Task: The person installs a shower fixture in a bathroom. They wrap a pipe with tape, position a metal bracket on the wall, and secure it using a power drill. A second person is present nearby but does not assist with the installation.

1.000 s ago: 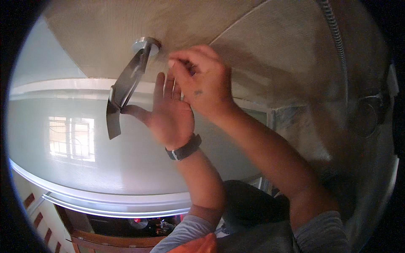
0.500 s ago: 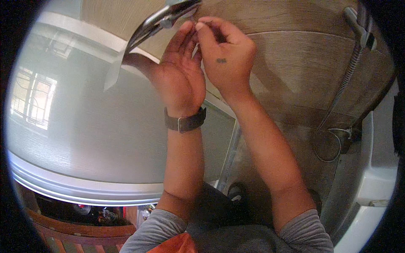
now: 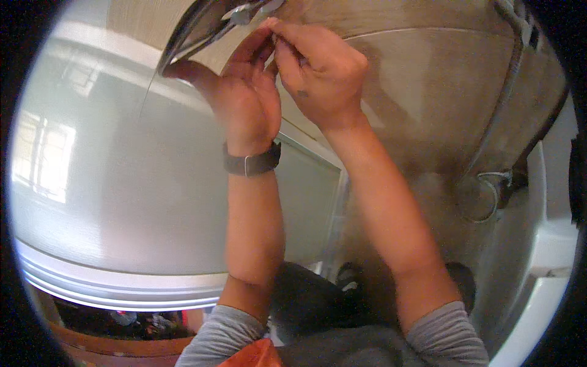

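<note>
My left hand [image 3: 244, 98] is raised with its palm in view, thumb spread wide to the left and fingers stretched upward. A dark watch strap [image 3: 252, 162] circles that wrist. The left thumb reaches the lower end of a curved, dark-edged, shiny fixture [image 3: 194, 27], which carries a chrome fitting [image 3: 240, 15]. Against the left fingertips, my right hand [image 3: 324, 70] pinches with thumb and fingers. Whatever small thing it grips there is hidden among the fingers.
A frosted glass panel [image 3: 153, 202] with a white-silver rail [image 3: 116, 284] lies on the left. Wood-look wall tiles [image 3: 434, 79] are ahead. At the right are a shower hose [image 3: 506, 101], a looped small hose [image 3: 489, 205] and a white basin-like fixture [image 3: 538, 244].
Both hands have shifted slightly left and up, with the fingertips still together. The curved fixture sits farther left in view. My left thumb is now seen more fully at its edge.
</note>
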Demonstrator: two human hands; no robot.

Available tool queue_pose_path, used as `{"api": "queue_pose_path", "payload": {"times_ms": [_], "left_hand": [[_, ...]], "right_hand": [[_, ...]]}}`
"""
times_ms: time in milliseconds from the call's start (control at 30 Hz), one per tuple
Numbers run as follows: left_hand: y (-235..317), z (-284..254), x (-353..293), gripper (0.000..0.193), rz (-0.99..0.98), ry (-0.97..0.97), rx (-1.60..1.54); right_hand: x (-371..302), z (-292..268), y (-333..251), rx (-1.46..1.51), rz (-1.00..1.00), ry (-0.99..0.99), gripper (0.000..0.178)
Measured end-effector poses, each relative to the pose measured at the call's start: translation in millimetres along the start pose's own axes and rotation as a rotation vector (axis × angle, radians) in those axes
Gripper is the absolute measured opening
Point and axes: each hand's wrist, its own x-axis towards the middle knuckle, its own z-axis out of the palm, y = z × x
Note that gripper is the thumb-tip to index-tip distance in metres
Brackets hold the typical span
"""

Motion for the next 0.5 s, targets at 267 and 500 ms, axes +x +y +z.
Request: {"api": "queue_pose_path", "payload": {"times_ms": [267,500], "left_hand": [[-2.0,-12.5,14.5,0.108,0.026,-0.178,0.165],[1.1,-17.3,4.8,0.136,0.000,-0.084,0.194]], "right_hand": [[-5.1,0.0,-6.5,0.402,0.596,0.015,0.019],[-5.8,19.1,-23.6,0.639,1.010,0.203,0.024]]}}
